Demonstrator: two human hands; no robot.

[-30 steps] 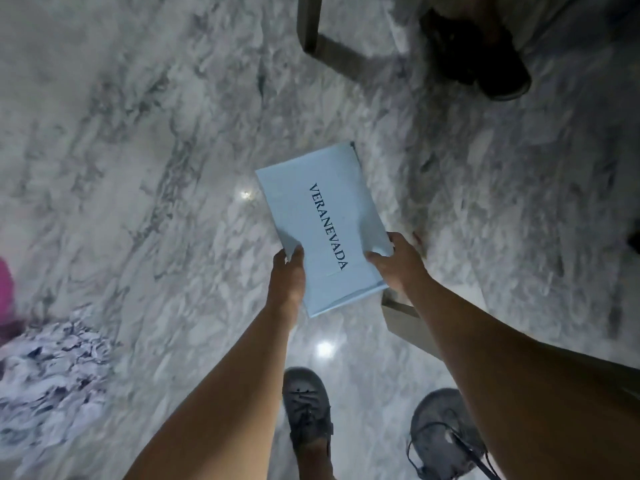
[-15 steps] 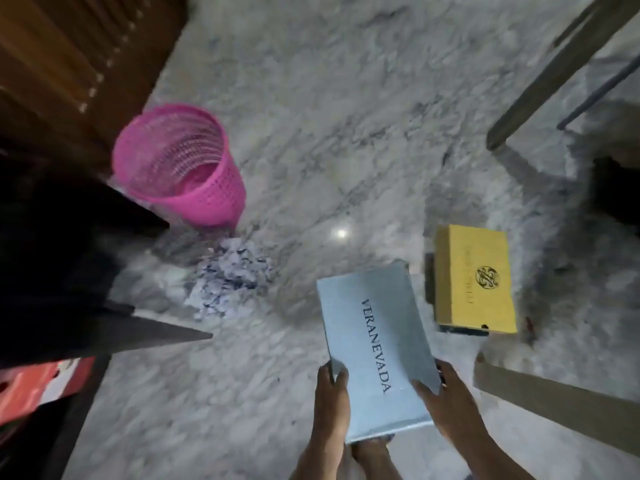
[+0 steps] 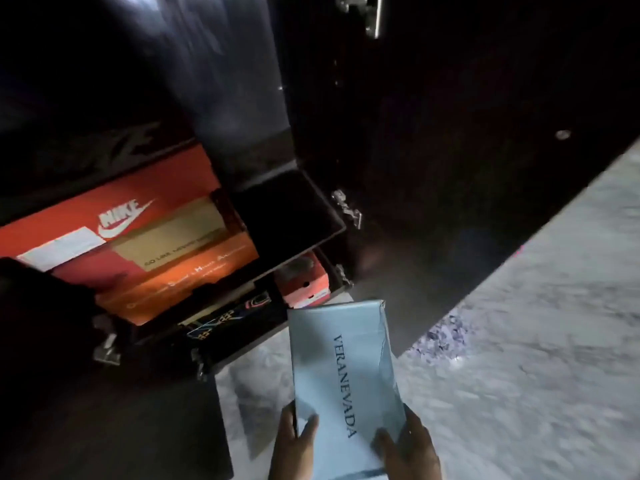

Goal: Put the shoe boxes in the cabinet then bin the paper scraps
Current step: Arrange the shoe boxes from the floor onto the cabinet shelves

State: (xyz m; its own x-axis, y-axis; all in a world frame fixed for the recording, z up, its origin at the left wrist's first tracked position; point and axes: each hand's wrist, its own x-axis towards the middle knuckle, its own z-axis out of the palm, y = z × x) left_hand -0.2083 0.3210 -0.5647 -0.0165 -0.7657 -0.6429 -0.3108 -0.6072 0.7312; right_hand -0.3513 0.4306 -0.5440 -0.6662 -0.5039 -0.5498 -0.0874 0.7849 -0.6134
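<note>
Where marble floor (image 3: 540,341) meets dark cabinet (image 3: 433,168)

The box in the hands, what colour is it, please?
Pale blue box, dark lettering; head view.

The floor (image 3: 540,341) is grey-white veined marble, pale where light falls on it at the right. Everything left and above lies in deep shadow, near black. A dark door (image 3: 450,168) stands open, its metal hinges (image 3: 346,206) catching small glints.
</note>
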